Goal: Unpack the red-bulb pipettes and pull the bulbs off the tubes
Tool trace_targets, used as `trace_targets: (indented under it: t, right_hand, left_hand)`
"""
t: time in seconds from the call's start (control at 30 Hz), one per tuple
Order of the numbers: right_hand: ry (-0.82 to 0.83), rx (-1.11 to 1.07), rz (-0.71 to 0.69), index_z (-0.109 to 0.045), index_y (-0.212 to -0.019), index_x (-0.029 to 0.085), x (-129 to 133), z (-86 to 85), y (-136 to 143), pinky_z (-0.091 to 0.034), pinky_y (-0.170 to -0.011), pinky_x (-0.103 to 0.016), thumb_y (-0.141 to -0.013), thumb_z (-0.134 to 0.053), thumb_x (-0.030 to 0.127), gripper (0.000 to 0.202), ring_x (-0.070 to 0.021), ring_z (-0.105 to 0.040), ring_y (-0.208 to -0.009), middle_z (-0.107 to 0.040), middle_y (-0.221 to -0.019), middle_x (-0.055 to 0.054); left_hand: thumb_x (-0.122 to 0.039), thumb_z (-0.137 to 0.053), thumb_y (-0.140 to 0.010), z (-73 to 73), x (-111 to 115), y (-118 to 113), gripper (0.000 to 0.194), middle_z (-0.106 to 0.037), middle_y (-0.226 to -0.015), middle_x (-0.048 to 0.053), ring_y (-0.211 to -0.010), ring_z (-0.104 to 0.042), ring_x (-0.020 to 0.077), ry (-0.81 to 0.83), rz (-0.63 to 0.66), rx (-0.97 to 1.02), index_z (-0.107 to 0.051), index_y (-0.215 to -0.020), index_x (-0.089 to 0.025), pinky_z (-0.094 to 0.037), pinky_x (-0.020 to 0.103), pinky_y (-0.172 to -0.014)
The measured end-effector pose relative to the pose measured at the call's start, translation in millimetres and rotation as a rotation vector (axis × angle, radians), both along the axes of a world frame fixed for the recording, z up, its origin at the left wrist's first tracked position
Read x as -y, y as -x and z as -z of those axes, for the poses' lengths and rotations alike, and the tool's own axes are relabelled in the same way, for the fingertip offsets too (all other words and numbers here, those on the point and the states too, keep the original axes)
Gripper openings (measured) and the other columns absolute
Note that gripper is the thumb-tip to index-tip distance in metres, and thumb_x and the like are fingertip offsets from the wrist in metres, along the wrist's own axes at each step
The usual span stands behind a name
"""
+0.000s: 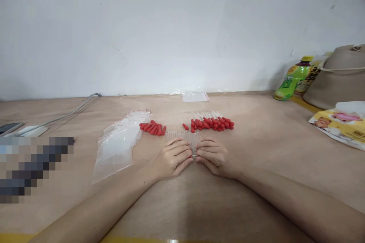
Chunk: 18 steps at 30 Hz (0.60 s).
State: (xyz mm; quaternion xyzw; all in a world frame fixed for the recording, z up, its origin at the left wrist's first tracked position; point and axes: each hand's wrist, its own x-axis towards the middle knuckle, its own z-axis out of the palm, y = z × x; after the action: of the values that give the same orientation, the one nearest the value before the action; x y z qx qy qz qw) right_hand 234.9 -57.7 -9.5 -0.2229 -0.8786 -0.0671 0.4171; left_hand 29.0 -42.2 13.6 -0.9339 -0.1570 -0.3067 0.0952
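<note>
My left hand point(177, 155) and my right hand point(212, 155) meet at the fingertips just above the table, both closed. Pinched between them is a short, clear piece of a dropper point(194, 156), with a trace of red by the left fingertips; the fingers hide most of it. Under and beyond the fingers lies a row of clear glass tubes point(182, 135), side by side. Farther back, a pile of droppers with red rubber bulbs point(212, 123) lies to the right, and one single dropper point(185, 126) is apart from it. Loose red bulbs point(153, 127) sit to the left.
Several clear zip bags point(116, 148) lie fanned out on the left, and another bag point(195, 97) rests by the wall. A grey cable point(74, 112) runs at far left. A green bottle point(293, 79), a beige bag point(339, 78) and a yellow tissue pack point(342, 123) stand at right.
</note>
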Motion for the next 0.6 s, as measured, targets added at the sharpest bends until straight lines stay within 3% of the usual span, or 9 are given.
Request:
trace_targets:
  t: [0.6]
  right_hand:
    - [-0.171, 0.041, -0.007, -0.057, -0.098, 0.012, 6.5, 0.8, -8.0, -0.045, -0.095, -0.037, -0.08, -0.055, 0.01, 0.019, -0.0156, -0.059, -0.097, -0.068, -0.086, -0.006]
  left_hand:
    - [-0.018, -0.051, -0.083, 2.9, -0.9, 5.1, 0.011, -0.069, -0.085, 0.002, -0.097, -0.06, 0.0175, 0.011, 0.039, 0.035, -0.058, -0.092, -0.016, -0.041, 0.035, -0.092]
